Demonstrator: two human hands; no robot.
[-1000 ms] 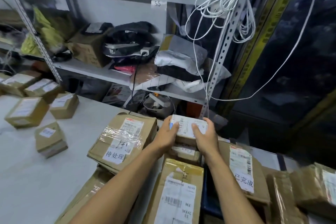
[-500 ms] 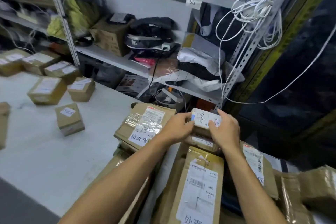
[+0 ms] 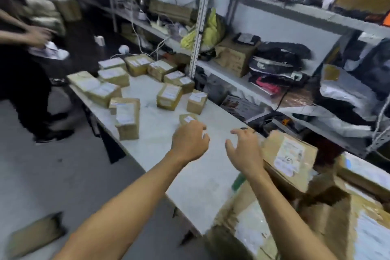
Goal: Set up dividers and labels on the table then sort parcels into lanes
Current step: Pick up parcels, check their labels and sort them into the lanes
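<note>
My left hand (image 3: pixel 190 141) hovers over the white table (image 3: pixel 190 179), back up and fingers curled down. A sliver of white label shows at its fingertips, so it seems to grip the small parcel (image 3: pixel 203 134), which is otherwise hidden under the hand. My right hand (image 3: pixel 242 151) floats beside it, fingers spread and holding nothing. Just beyond my left hand lies a small brown box (image 3: pixel 187 118). Several labelled brown parcels (image 3: pixel 169 96) sit scattered on the far half of the table. The view is blurred.
A large labelled carton (image 3: pixel 289 154) and more cartons (image 3: pixel 327 217) crowd the table's right end. Metal shelving (image 3: pixel 272 17) full of bags and boxes runs along the far side. Another person (image 3: pixel 25 82) stands at the left. A flat box (image 3: pixel 35 232) lies on the floor.
My view has swung left along the table. Both hands have left the carton stack and moved out over the table. My right hand has let go of the small parcel and opened.
</note>
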